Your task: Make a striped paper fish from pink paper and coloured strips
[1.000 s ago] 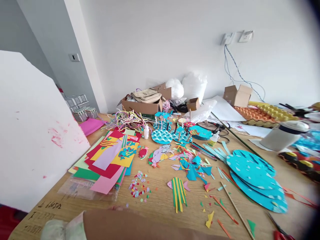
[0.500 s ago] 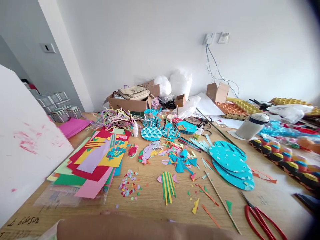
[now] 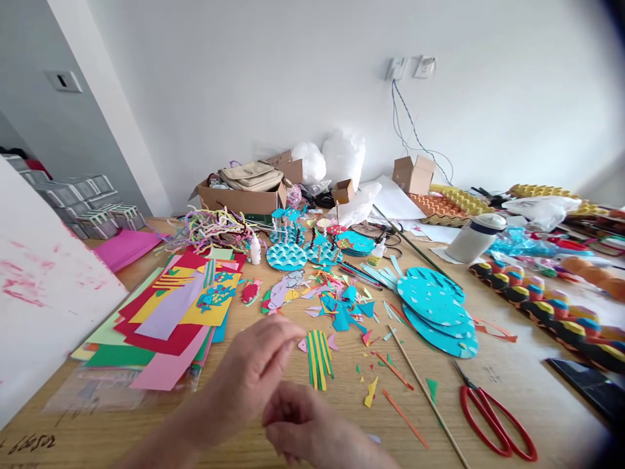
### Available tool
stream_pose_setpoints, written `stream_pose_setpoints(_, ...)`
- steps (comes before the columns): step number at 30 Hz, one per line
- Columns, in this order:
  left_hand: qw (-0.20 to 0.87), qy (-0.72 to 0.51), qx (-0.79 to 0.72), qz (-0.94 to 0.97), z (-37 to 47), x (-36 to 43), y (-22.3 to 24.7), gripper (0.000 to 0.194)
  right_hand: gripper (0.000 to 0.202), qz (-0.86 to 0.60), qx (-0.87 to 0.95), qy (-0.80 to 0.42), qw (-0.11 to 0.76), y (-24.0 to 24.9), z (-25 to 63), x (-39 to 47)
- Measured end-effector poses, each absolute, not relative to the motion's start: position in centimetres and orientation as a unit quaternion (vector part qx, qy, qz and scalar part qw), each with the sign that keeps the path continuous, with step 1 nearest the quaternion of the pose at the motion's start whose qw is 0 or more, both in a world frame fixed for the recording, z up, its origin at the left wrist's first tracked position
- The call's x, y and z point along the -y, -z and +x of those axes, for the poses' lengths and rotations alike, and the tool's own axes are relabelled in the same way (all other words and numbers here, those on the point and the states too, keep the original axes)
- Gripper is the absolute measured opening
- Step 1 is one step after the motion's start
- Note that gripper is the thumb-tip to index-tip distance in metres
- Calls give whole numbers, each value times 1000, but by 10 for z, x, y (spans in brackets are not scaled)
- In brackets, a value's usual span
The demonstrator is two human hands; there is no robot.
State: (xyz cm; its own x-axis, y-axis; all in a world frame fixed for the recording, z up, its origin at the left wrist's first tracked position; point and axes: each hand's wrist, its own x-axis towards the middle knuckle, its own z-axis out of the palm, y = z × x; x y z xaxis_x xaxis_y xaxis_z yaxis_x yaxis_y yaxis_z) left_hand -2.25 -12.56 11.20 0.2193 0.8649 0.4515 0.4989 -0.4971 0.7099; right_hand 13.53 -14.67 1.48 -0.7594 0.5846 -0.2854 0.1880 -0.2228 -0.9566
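My left hand (image 3: 256, 361) hovers over the table where its back hides the spot left of a striped paper fish (image 3: 319, 358). Its fingers stretch towards the fish's pink head, with nothing visible in them. Just below and to the right, close to the left hand, is my right hand (image 3: 300, 420); its fingers are curled in, and whatever they may hold is hidden. The fish has green and yellow strips for a body and a pink tail. Beyond the hands lie several cut paper fish (image 3: 278, 293), a red paper fish (image 3: 250, 291) and coloured paper scraps (image 3: 346, 312).
Stacked coloured paper (image 3: 168, 345) lies left. To the right are a wooden stick (image 3: 420, 384), red-handled scissors (image 3: 488, 417), blue ovals (image 3: 434, 299) and a phone (image 3: 583, 387). Glue bottles (image 3: 255, 250), blue wave-patterned bases (image 3: 287, 256) and a cardboard box (image 3: 239, 197) stand farther back.
Both hands have come into view from the bottom edge, where only a blurred brown shape showed before. The small paper dots are now covered by my left hand. The view has shifted slightly right.
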Motion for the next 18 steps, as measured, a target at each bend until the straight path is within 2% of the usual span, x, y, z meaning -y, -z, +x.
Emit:
stream_pose_setpoints(2,320,-461,-517,646,-35,122,-94,15,6,-359,626,-674,160,-26,145,117)
stream_pose_setpoints(4,433,-481,-546,532,-42,122,-78,9,4,-418,652,-602,194,-37,163,95)
stream_pose_setpoints(8,603,-517,-521,314,-41,125,-52,27,6,-508,714,-443,191,-51,196,65)
stream_pose_setpoints(13,668,-529,-487,192,-26,123,-33,38,20,-578,772,-254,71,-48,200,41)
stream_pose_setpoints(18,688,-524,-474,169,-12,113,-23,44,25,-576,786,-223,35,-34,192,29)
